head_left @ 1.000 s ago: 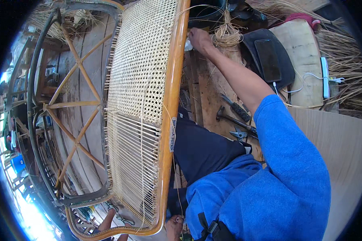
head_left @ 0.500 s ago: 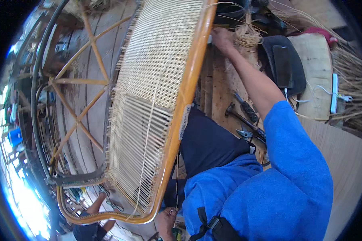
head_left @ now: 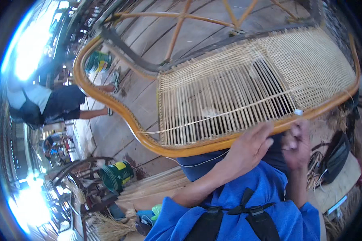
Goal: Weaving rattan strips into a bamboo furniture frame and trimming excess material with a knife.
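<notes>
A curved, varnished rattan frame (head_left: 163,151) leans across my lap and holds a woven cane panel (head_left: 321,60). The right and far parts show close weave; the near middle has parallel cane strands (head_left: 197,108) with gaps. One long pale strand (head_left: 229,114) runs slantwise over them. My left hand (head_left: 249,146) lies at the frame's near edge, fingers bent and pressed together. Beside it my right hand (head_left: 297,144) is curled closed just below the edge. Near its fingertips is a small white piece (head_left: 298,112). Whatever either hand holds is too blurred to make out.
Crossed rattan poles (head_left: 181,16) lie beyond the panel on the plank floor (head_left: 136,82). Two green buckets stand at left, the nearer bucket (head_left: 116,176) by a fibre bundle (head_left: 112,227). Another person (head_left: 64,102) is at far left. A dark bag (head_left: 336,156) is at right.
My view has swung left, so the frame now lies crosswise. My right hand has come back from the frame's far end, and my left hand has come up from below to meet it.
</notes>
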A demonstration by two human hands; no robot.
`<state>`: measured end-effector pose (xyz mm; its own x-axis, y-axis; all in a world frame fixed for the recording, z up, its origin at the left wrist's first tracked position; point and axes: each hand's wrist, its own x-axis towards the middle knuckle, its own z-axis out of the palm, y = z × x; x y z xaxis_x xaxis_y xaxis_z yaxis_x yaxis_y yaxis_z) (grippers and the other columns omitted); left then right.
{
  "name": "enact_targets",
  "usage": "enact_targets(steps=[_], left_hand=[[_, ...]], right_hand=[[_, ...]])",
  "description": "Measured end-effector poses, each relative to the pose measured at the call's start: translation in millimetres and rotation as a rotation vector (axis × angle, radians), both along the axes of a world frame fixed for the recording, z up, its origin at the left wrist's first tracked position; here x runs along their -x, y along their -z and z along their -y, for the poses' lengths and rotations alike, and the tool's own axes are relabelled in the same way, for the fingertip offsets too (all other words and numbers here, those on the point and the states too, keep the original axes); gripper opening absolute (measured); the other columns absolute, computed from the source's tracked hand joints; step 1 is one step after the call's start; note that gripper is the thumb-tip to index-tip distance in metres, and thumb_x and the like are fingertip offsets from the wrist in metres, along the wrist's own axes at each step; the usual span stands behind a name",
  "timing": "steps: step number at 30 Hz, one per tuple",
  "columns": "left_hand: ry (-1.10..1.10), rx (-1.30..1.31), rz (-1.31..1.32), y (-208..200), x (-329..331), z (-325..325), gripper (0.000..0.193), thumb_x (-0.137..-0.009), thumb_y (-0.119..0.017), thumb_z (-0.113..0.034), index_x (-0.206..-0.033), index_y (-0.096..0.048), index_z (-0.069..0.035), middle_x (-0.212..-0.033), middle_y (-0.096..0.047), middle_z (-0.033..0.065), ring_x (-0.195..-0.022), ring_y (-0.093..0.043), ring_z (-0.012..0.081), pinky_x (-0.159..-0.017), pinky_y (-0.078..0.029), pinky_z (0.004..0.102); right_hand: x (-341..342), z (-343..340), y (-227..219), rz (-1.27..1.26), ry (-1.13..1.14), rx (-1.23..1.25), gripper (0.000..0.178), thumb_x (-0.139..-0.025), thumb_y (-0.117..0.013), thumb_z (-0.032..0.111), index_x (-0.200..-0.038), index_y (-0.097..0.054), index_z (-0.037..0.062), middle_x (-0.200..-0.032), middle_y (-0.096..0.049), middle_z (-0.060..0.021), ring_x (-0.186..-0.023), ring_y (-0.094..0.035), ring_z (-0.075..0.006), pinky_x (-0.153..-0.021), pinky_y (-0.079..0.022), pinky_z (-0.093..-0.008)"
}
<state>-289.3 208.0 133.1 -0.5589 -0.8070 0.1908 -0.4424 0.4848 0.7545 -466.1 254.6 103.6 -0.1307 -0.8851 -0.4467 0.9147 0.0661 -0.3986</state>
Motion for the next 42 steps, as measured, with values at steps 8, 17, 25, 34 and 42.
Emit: enact_targets(steps=[8, 17, 25, 34, 42], left_hand=[[-0.884, -0.447, -0.647, -24, -99, 68, 0.031, -0.095, -0.048, -0.024, -0.112, -0.057, 0.0, -0.078, -0.054, -0.0023, -0.059, -0.042, 0.003, -0.052, -0.037, 0.0183], [-1.32, -0.482, -0.49, 60, -250, 156, 0.016, -0.091, -0.046, -0.013, -0.095, -0.056, 0.0, -0.072, -0.053, 0.0025, -0.06, -0.051, 0.0113, -0.055, -0.044, 0.0229], [-1.293, -0.416, -0.184, 128, -285, 195, 0.015, -0.08, -0.056, -0.013, -0.088, -0.055, 0.0, -0.073, -0.054, 0.0056, -0.063, -0.051, 0.0142, -0.06, -0.042, 0.028], [-1.127, -0.437, -0.124, 121, -281, 210, 0.01, -0.079, -0.058, -0.01, -0.079, -0.061, -0.001, -0.066, -0.052, -0.0018, -0.058, -0.045, 0.0076, -0.054, -0.037, 0.0236], [-1.107, -0.416, -0.058, 103, -268, 201, 0.019, -0.083, -0.054, -0.015, -0.085, -0.061, 0.002, -0.068, -0.052, 0.0001, -0.063, -0.047, 0.0091, -0.058, -0.038, 0.0239]], right_hand=[[-186, 138, -24, 0.118, -0.798, 0.01, 0.023, -0.093, -0.05, 0.029, -0.089, -0.058, 0.0075, -0.068, -0.05, 0.0029, -0.061, -0.05, -0.0063, -0.052, -0.039, -0.0201], [-306, 270, 99, -1.543, -0.805, 0.702, 0.025, -0.088, -0.05, 0.023, -0.1, -0.064, 0.0059, -0.093, -0.061, -0.0187, -0.091, -0.058, -0.0341, -0.08, -0.045, -0.0416], [-333, 284, 117, -1.594, -0.854, 0.439, 0.019, -0.087, -0.048, 0.017, -0.096, -0.064, 0.0106, -0.1, -0.058, -0.0147, -0.092, -0.058, -0.0337, -0.081, -0.048, -0.0417], [-340, 289, 110, -1.725, -0.96, 0.473, 0.023, -0.086, -0.046, 0.021, -0.092, -0.064, 0.0073, -0.1, -0.06, -0.0127, -0.096, -0.059, -0.0305, -0.08, -0.049, -0.0404], [-345, 282, 122, -1.706, -0.714, 0.54, 0.011, -0.08, -0.053, 0.013, -0.086, -0.062, 0.0124, -0.092, -0.06, -0.0091, -0.091, -0.058, -0.0299, -0.076, -0.049, -0.0388]])
